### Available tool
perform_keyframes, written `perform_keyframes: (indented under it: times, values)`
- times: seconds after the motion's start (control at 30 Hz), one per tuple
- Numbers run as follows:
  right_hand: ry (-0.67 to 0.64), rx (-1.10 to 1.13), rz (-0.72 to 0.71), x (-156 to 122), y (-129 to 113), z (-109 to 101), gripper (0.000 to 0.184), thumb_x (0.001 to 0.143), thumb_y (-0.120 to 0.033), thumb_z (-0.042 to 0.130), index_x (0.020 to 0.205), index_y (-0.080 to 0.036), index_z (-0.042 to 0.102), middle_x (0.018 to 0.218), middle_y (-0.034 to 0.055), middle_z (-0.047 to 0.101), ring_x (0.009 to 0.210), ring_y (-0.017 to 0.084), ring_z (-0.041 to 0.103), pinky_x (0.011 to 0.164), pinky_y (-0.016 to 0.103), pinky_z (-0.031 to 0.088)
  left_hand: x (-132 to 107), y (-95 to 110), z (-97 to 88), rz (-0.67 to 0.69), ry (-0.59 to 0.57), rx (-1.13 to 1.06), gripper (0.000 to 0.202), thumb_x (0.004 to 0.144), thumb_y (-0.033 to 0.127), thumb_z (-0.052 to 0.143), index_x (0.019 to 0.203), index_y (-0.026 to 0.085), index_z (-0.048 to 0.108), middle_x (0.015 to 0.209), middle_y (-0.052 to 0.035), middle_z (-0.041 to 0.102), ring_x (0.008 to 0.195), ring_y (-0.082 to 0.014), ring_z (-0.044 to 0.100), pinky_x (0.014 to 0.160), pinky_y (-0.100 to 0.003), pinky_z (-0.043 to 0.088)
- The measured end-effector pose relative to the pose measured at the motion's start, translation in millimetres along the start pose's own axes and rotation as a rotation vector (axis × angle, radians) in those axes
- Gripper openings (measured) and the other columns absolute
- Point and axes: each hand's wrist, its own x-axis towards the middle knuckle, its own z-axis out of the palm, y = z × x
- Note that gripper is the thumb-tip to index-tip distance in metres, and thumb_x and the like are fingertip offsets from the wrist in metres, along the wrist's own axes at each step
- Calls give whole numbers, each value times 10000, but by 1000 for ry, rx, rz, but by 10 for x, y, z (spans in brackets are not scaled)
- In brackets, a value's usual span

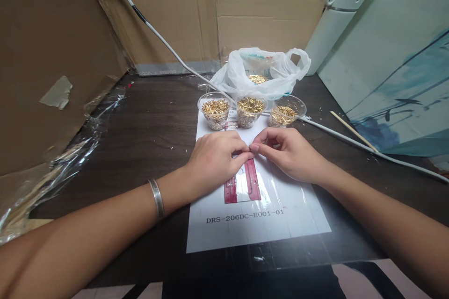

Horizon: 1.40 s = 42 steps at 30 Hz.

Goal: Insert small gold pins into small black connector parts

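Note:
My left hand [219, 156] and my right hand [282, 152] meet over the upper part of a printed sheet [217, 233]. Thumb and index finger of each hand are pinched together, and the fingertips touch. Whatever lies between them is too small to make out. Just beyond the hands stand three clear plastic cups: the left cup [215, 110], the middle cup [250, 107] and the right cup [284, 113]. All of them hold small gold-coloured metal pins. Below my fingers a red-and-white picture [253, 182] shows on the sheet, partly hidden by my left hand.
Behind the cups sits an open white plastic bag [242, 72] with more gold pins inside. A white cable [168, 46] crosses the dark table [150, 112]. At the back right stands a white bottle [336, 23], with a thin wooden stick [354, 131] nearer. Cardboard walls [175, 23] enclose the back and left.

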Motion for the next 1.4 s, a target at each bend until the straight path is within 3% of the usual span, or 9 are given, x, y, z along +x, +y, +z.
perform_keyframes:
  times: [0.47, 0.67, 1.03, 1.4]
  values:
    - [27, -51, -28, -8, 5, 21, 218, 856, -352, 629, 790, -151, 683, 666, 13, 641, 572, 112, 493, 531, 250, 362, -1, 7, -7, 17, -3, 0, 159, 836, 217, 657, 732, 169, 767, 722, -21, 685, 657, -141, 593, 586, -261, 388]
    - [15, -8, -22, -25, 18, 16, 259, 858, -391, 627, 796, -145, 677, 698, 33, 668, 591, 124, 528, 540, 253, 387, 10, 33, -15, -38, -11, -16, 133, 781, 281, 714, 803, 163, 771, 757, -34, 693, 698, -170, 607, 621, -286, 412]
    - [46, -33, -37, -3, 24, 20, 226, 862, -352, 613, 778, -149, 666, 628, -7, 591, 554, 96, 446, 514, 237, 340, 13, 39, -36, -102, -51, -37, 98, 783, 219, 690, 731, 154, 741, 746, -29, 687, 685, -156, 578, 620, -287, 389]
    - [45, -72, -61, -8, 8, 22, 211, 854, -335, 633, 777, -145, 680, 632, -5, 612, 539, 91, 463, 499, 232, 344, 20, 49, -34, -109, -50, -55, 104, 796, 209, 668, 755, 168, 755, 753, -26, 696, 679, -153, 585, 612, -282, 392]
